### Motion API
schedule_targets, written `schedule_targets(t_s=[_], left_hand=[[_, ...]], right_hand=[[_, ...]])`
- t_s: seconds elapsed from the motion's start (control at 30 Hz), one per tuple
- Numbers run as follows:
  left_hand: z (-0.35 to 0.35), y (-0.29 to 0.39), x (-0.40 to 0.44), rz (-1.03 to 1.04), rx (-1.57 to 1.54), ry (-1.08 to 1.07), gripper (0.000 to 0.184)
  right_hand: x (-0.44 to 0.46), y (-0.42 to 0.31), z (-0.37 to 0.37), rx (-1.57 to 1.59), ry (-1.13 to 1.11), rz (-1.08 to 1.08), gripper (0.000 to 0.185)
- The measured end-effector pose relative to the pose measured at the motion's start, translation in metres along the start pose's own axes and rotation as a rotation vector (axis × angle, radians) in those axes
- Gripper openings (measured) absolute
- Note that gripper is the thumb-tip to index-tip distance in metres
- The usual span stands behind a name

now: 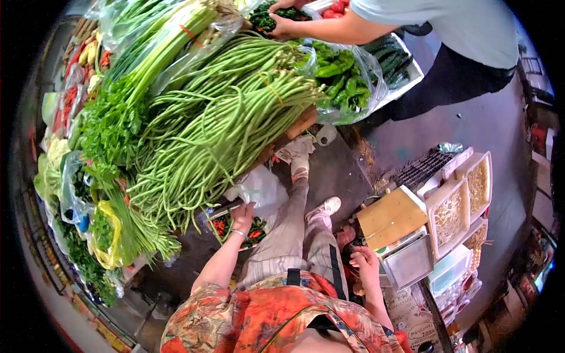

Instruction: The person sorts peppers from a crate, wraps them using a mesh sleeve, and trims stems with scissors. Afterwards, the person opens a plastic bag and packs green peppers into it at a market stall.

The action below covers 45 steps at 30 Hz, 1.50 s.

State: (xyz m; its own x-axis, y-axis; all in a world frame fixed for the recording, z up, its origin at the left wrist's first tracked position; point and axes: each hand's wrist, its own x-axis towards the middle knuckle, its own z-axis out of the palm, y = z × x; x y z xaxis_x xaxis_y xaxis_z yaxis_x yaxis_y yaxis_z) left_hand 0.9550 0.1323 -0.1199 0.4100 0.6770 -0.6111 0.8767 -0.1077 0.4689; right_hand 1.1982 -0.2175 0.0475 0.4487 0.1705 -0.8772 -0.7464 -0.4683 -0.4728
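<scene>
My left hand [242,217] is closed at the edge of a thin clear plastic bag [262,191], its fingers pinching the film. Below that bag, beside my leg, red and green chillies [256,232] lie in a container. My right hand [366,262] is at my right side, close to a metal tray [408,262]. Its fingers are loosely bent and I see nothing held in them. A big heap of long beans [229,129] lies in front of my left hand, tied in bundles.
Across the stall a person [435,29] has both hands in dark green peppers [262,17]. Bagged green peppers [344,76] and a white box of cucumbers [391,59] stand near them. Celery [118,117] lies at the left. Bins of bean sprouts [448,217] and a wooden board [391,217] are at the right.
</scene>
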Motion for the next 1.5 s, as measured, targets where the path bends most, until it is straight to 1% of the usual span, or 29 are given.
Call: schedule_targets(t_s=[0.1, 0.13, 0.17, 0.23, 0.27, 0.3, 0.33, 0.4, 0.5, 0.53, 0.57, 0.63, 0.7, 0.73, 0.77, 0.83, 0.9, 0.93, 1.0, 1.03, 1.07, 1.1, 1.23, 1.3, 1.37, 1.4, 1.43, 1.47, 1.5], left_hand=[[-0.034, 0.04, -0.024, -0.015, 0.112, -0.033, 0.03], [-0.036, 0.035, -0.028, 0.105, 0.163, 0.02, 0.03], [-0.038, 0.032, -0.032, 0.103, 0.146, 0.029, 0.03], [-0.047, 0.035, -0.038, 0.071, 0.293, 0.013, 0.028], [-0.052, 0.043, -0.041, -0.029, 0.449, -0.062, 0.024], [-0.047, 0.023, -0.041, -0.033, 0.435, -0.058, 0.024], [-0.049, 0.01, -0.042, 0.378, 0.884, 0.149, 0.023], [-0.057, 0.017, -0.054, 0.367, 0.495, 0.078, 0.021], [-0.065, 0.034, -0.061, 0.412, 0.497, 0.128, 0.022], [-0.071, 0.047, -0.063, 0.16, 0.233, 0.005, 0.021], [-0.078, 0.058, -0.067, 0.263, 0.602, -0.037, 0.023], [-0.077, 0.053, -0.066, 0.308, 0.618, -0.011, 0.025], [-0.097, 0.087, -0.073, 0.043, 0.417, -0.153, 0.026], [-0.11, 0.108, -0.086, 0.19, 0.445, -0.196, 0.026], [-0.099, 0.098, -0.095, 0.164, 0.432, -0.202, 0.026], [-0.069, 0.055, -0.12, -0.001, 0.556, -0.404, 0.024], [-0.073, 0.067, -0.132, -0.062, 0.466, -0.296, 0.021], [-0.067, 0.073, -0.138, 0.062, 0.37, -0.151, 0.019], [-0.068, 0.12, -0.137, 0.272, 0.13, 0.108, 0.016], [-0.081, 0.171, -0.134, 0.359, -0.016, 0.203, 0.014], [-0.084, 0.206, -0.129, 0.381, -0.176, 0.194, 0.011], [-0.084, 0.236, -0.124, 0.407, -0.342, 0.183, 0.011], [-0.096, 0.346, -0.114, 0.237, -0.997, -0.278, 0.02], [-0.093, 0.371, -0.109, 0.287, -0.926, -0.303, 0.014], [-0.099, 0.398, -0.104, 0.493, -0.969, -0.318, 0.013], [-0.104, 0.402, -0.101, 0.429, -0.956, -0.356, 0.011], [-0.1, 0.407, -0.096, 0.433, -1.014, -0.284, 0.036], [-0.103, 0.411, -0.094, 0.408, -0.987, -0.262, 0.014], [-0.111, 0.414, -0.091, 0.385, -0.96, -0.24, 0.013]], right_hand=[[0.004, -0.018, 0.009, -0.019, -0.031, -0.016, 0.02], [0.005, -0.027, 0.012, -0.045, -0.045, -0.011, 0.021], [0.006, -0.035, 0.013, -0.06, -0.047, -0.022, 0.021], [0.008, -0.052, 0.018, -0.118, -0.085, -0.037, 0.022], [0.007, -0.063, 0.023, -0.126, -0.082, -0.07, 0.024], [0.007, -0.072, 0.026, -0.14, -0.083, -0.076, 0.024], [0.009, -0.081, 0.03, -0.15, -0.091, -0.079, 0.024], [0.005, -0.104, 0.041, -0.147, -0.104, -0.103, 0.024], [0.011, -0.119, 0.045, -0.125, -0.156, -0.143, 0.023], [0.007, -0.127, 0.05, -0.153, -0.152, -0.191, 0.022], [0.009, -0.129, 0.05, -0.139, -0.174, -0.195, 0.021], [0.011, -0.137, 0.049, -0.143, -0.19, -0.166, 0.021], [0.011, -0.144, 0.047, -0.154, -0.197, -0.157, 0.02], [0.014, -0.148, 0.045, -0.161, -0.204, -0.154, 0.019], [0.018, -0.153, 0.043, -0.182, -0.216, -0.137, 0.019], [0.027, -0.161, 0.04, -0.211, -0.255, -0.187, 0.019], [0.037, -0.175, 0.038, -0.273, -0.277, -0.185, 0.017], [0.043, -0.178, 0.033, -0.332, -0.316, -0.204, 0.018], [0.06, -0.195, 0.035, -0.401, -0.377, -0.233, 0.019], [0.065, -0.209, 0.039, -0.575, -0.417, -0.392, 0.021], [0.068, -0.226, 0.043, -0.745, -0.448, -0.551, 0.024], [0.063, -0.252, 0.053, -0.797, -0.509, -0.597, 0.029], [0.055, -0.346, 0.092, -0.763, -0.784, -0.818, 0.049], [0.054, -0.379, 0.103, -0.792, -0.896, -0.949, 0.061], [0.061, -0.397, 0.105, -0.68, -1.055, -0.808, 0.064], [0.062, -0.398, 0.102, -0.603, -1.086, -0.635, 0.065], [0.066, -0.4, 0.094, -0.598, -1.082, -0.642, 0.065], [0.073, -0.401, 0.087, -0.627, -1.068, -0.562, 0.064], [0.08, -0.401, 0.08, -0.655, -1.055, -0.482, 0.064]])
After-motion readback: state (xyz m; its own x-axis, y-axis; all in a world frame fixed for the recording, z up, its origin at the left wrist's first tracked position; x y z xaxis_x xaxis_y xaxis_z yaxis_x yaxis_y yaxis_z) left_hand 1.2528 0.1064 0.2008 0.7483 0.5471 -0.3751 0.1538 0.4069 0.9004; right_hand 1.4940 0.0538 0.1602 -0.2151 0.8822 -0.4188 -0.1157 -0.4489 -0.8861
